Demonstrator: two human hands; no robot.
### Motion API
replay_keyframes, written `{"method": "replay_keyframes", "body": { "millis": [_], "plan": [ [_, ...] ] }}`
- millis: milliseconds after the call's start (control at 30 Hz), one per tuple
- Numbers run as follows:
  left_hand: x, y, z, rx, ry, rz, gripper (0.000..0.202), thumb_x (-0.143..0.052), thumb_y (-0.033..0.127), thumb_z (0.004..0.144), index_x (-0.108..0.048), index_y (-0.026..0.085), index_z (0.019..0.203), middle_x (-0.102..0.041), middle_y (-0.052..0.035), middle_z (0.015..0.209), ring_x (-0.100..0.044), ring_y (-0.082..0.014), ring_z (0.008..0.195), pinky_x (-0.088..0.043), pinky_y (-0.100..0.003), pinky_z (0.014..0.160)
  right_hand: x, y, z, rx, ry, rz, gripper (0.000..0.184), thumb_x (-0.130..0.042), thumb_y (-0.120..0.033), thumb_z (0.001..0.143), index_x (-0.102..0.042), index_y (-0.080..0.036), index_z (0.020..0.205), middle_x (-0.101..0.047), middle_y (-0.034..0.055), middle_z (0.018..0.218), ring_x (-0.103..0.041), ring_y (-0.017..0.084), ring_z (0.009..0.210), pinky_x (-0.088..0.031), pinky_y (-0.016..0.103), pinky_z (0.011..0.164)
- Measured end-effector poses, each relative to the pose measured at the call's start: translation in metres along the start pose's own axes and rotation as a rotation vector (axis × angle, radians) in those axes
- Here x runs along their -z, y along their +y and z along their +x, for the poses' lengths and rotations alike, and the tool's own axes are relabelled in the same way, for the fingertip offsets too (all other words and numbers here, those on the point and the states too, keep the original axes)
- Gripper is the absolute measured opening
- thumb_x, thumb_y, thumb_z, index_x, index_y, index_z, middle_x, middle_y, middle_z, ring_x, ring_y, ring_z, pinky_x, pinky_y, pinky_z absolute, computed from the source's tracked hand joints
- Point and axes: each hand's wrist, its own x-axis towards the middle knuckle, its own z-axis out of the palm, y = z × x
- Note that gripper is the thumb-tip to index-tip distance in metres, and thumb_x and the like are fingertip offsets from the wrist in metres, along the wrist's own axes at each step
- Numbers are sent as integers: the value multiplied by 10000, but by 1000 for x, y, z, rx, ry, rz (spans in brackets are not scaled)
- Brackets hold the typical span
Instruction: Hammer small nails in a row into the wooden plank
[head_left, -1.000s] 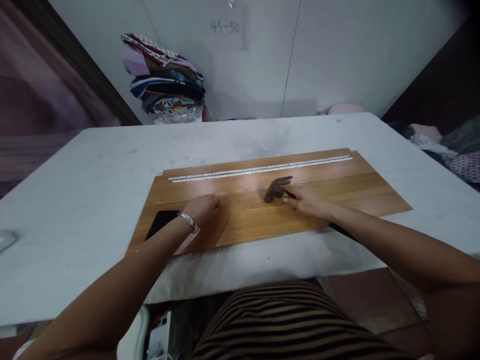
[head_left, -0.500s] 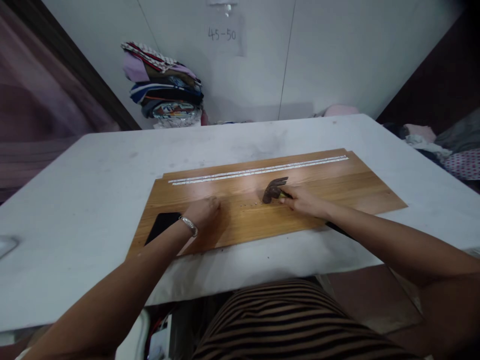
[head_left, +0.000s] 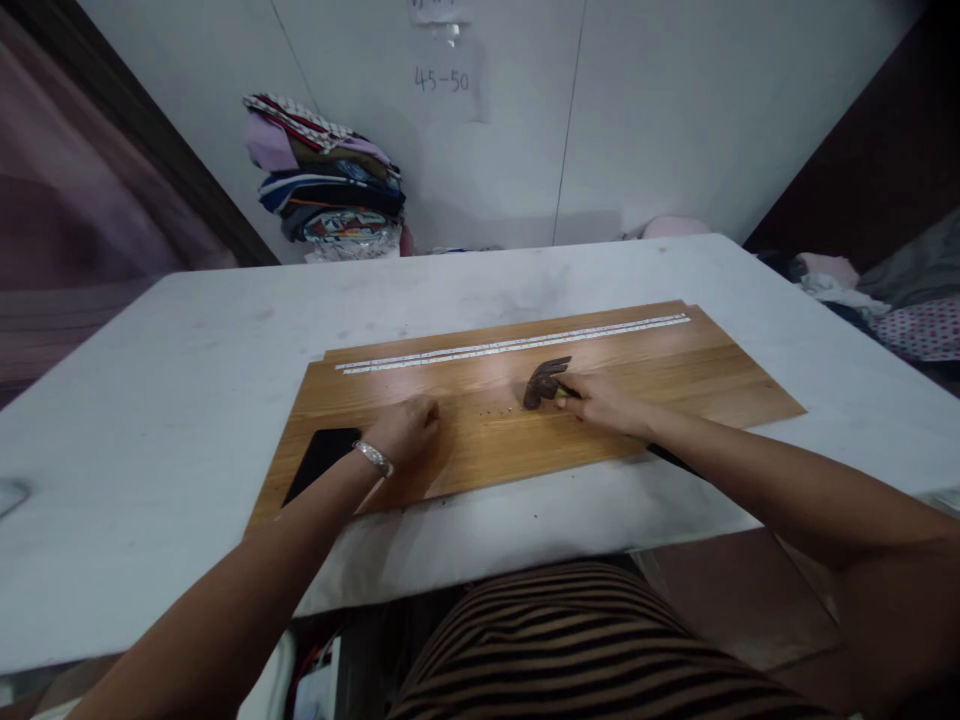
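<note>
A claw hammer (head_left: 541, 382) with a dark metal head is gripped near its head by my right hand (head_left: 596, 402), over the right middle of a wooden board (head_left: 480, 465). Its striking face points down close to the wood; I cannot tell whether it touches. Several tiny bits (head_left: 502, 411), too small to name, lie on the board just left of the hammer. My left hand (head_left: 407, 428) rests on the board with its fingers curled closed. Whatever they may hold is hidden. A black flat phone-like object (head_left: 324, 462) lies beside my left wrist.
Two white marked strips (head_left: 517, 343) run along the board's far side. The board lies on a white table (head_left: 187, 400). Folded clothes (head_left: 330, 185) are stacked behind the far left edge, against a pale wall. Another dark object (head_left: 671, 457) shows partly under my right forearm.
The whole view has shifted slightly. My left hand has turned a little at the fingers. The right hand and hammer stay in nearly the same place on the board.
</note>
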Motion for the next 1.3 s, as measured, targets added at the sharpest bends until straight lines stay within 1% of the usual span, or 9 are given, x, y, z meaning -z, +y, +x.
{"method": "replay_keyframes", "body": {
  "millis": [133, 267, 367, 433, 533, 667, 867, 1033, 1300],
  "plan": [
    [-1, -1, 0, 30, 62, -236, 102, -553, 247, 779, -639, 191, 783, -695, -35, 780, -626, -179, 717, -458, -283, 671, -1, 0, -1, -1, 15, 15, 351, -540, -251, 860, -682, -129, 1157, -673, 68, 873, -567, 189, 745, -422, 296, 701],
    [-1, 9, 3, 43, 120, -490, 221, -593, 290, 741, -691, 183, 907, -699, -10, 765, -616, -152, 679, -469, -268, 656, 4, -1, -4, -34, 65, 93, 353, -547, -257, 835, -680, -162, 1148, -677, 53, 878, -570, 190, 732, -432, 305, 702],
    [-2, 27, 9, 51, 131, -665, 173, -616, 303, 733, -695, 183, 828, -678, -1, 703, -597, -138, 638, -466, -257, 623, 11, -1, -7, -108, 106, 135, 280, -552, -265, 819, -680, -171, 1051, -643, 31, 787, -546, 168, 657, -424, 291, 649],
    [-4, 44, 15, 61, 98, -808, 116, -633, 296, 728, -661, 186, 754, -627, 23, 619, -554, -117, 560, -451, -242, 569, 15, -1, -9, -157, 120, 149, 222, -546, -276, 818, -663, -171, 976, -588, 10, 692, -525, 158, 614, -410, 280, 607],
    [-9, 72, 30, 24, 50, -950, 101, -655, 289, 749, -651, 188, 746, -629, 31, 622, -554, -108, 555, -466, -241, 581, 20, -1, -13, -189, 150, 177, 171, -544, -290, 816, -627, -174, 909, -535, -11, 631, -507, 143, 579, -395, 265, 565],
    [-24, 101, 54, -114, 115, -853, 64, -656, 230, 768, -683, 186, 730, -691, -2, 754, -613, -133, 711, -502, -265, 699, 24, 1, -21, -178, 190, 233, 167, -535, -302, 818, -609, -175, 897, -524, -16, 619, -501, 134, 558, -397, 260, 543],
    [-48, 118, 72, -195, 190, -705, 72, -682, 184, 779, -737, 190, 733, -684, -42, 893, -638, -169, 873, -531, -307, 819, 26, 11, -32, -182, 221, 271, 189, -544, -304, 823, -625, -169, 927, -566, 4, 650, -511, 134, 557, -409, 266, 534],
    [-48, 125, 70, -184, 177, -604, 105, -675, 189, 818, -771, 207, 777, -698, -40, 907, -639, -182, 917, -519, -323, 859, 26, 15, -36, -148, 227, 301, 234, -553, -284, 820, -634, -156, 999, -629, 25, 744, -489, 109, 537, -407, 251, 514],
    [-50, 127, 73, -181, 147, -507, 116, -668, 190, 833, -781, 197, 809, -703, -41, 900, -633, -179, 909, -494, -320, 884, 25, 16, -39, -159, 208, 306, 206, -536, -284, 835, -635, -158, 964, -566, 2, 688, -491, 120, 545, -410, 262, 541]
  ]
}}
